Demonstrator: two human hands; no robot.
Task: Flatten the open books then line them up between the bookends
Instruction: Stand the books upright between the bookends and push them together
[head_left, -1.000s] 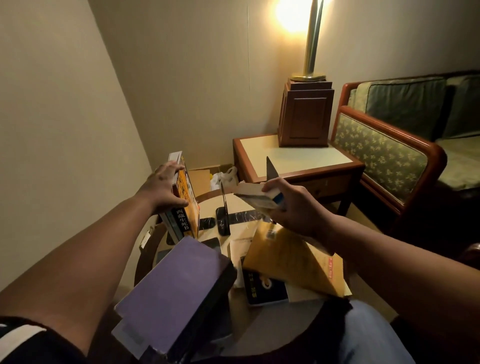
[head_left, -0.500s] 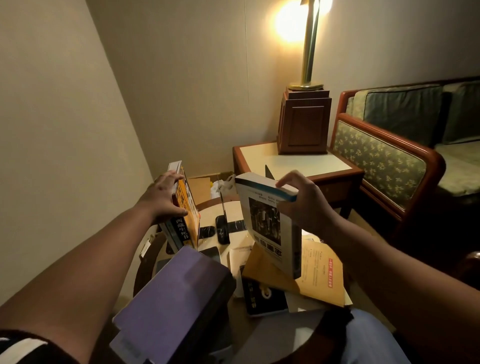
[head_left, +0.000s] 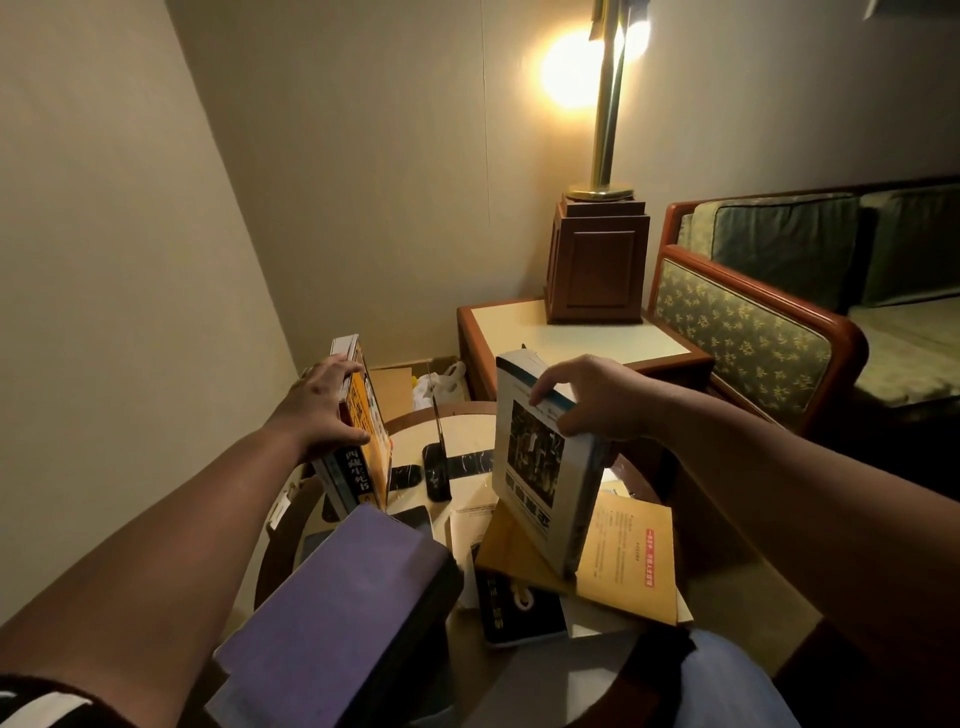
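Note:
My left hand (head_left: 322, 405) grips the top of a few upright books (head_left: 363, 441), the outer one orange and black, standing at the left of the round table (head_left: 467, 426). My right hand (head_left: 587, 400) holds a closed white book with a dark cover picture (head_left: 540, 467) upright by its top edge, its lower corner over a yellow booklet (head_left: 623, 566). A thin black bookend (head_left: 439, 457) stands on the table between the two hands. A purple book (head_left: 337, 613) lies tilted at the near left. A black book (head_left: 519, 608) lies flat beneath the yellow booklet.
A side table (head_left: 561, 338) with a wooden lamp base (head_left: 597, 260) stands behind the round table. A green upholstered sofa with a wooden arm (head_left: 753, 322) is at the right. A cardboard box and white plastic bag (head_left: 441, 382) sit on the floor by the wall.
My right hand has lifted the white book from nearly flat to upright and brought it down over the yellow booklet. My left hand has stayed on the upright books.

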